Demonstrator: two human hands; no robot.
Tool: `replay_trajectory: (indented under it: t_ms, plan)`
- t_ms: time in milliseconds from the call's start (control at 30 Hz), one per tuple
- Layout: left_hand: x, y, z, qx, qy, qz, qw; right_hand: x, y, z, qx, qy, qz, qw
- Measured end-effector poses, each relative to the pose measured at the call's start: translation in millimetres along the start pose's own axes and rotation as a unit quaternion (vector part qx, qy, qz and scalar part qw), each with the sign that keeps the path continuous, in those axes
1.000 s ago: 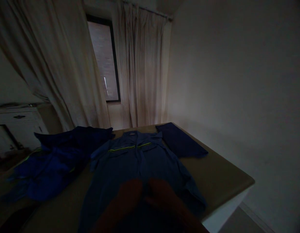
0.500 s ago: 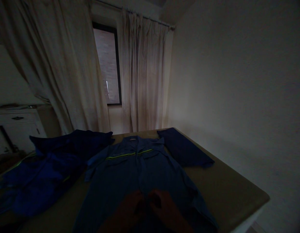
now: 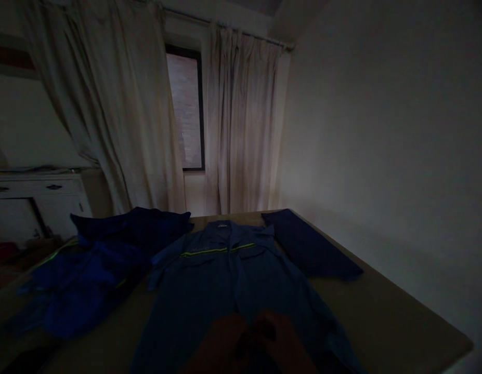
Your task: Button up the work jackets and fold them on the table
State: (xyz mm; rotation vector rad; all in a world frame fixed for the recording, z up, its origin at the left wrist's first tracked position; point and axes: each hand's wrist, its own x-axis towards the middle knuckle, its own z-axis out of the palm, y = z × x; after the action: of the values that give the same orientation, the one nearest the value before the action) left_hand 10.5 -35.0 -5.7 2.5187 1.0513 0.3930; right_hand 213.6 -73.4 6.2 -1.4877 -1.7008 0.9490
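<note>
Two hands in close at six o'clock: your left hand and right hand sit side by side, fingers curled, over the lower front of the blue shirt. Too dark to tell whether either grip pinches fabric! The shirt lies face up on the surface, collar towards twelve, probably so its front opening runs straight to you. A crumpled blue garment lies at ten, a flat dark cloth at one, seemingly leaving you the middle.
</note>
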Motion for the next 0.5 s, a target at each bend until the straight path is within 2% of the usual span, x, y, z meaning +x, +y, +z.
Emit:
replay_trajectory:
  t_ms: [233, 367, 500]
  plan:
    - [2.9, 3.6, -3.8, -0.017, -0.004, 0.008, 1.0, -7.2, 7.5, 1.3, -0.034, 0.011, -0.018, 0.999]
    - [4.7, 8.1, -6.6, -0.02, -0.008, 0.026, 0.999, -6.8, 11.4, 3.3, -0.052, 0.026, 0.003, 0.998]
    - [3.9, 7.2, -4.3, -0.017, -0.016, 0.007, 1.0, -6.6, 5.5, 2.0, -0.062, 0.019, 0.008, 0.998]
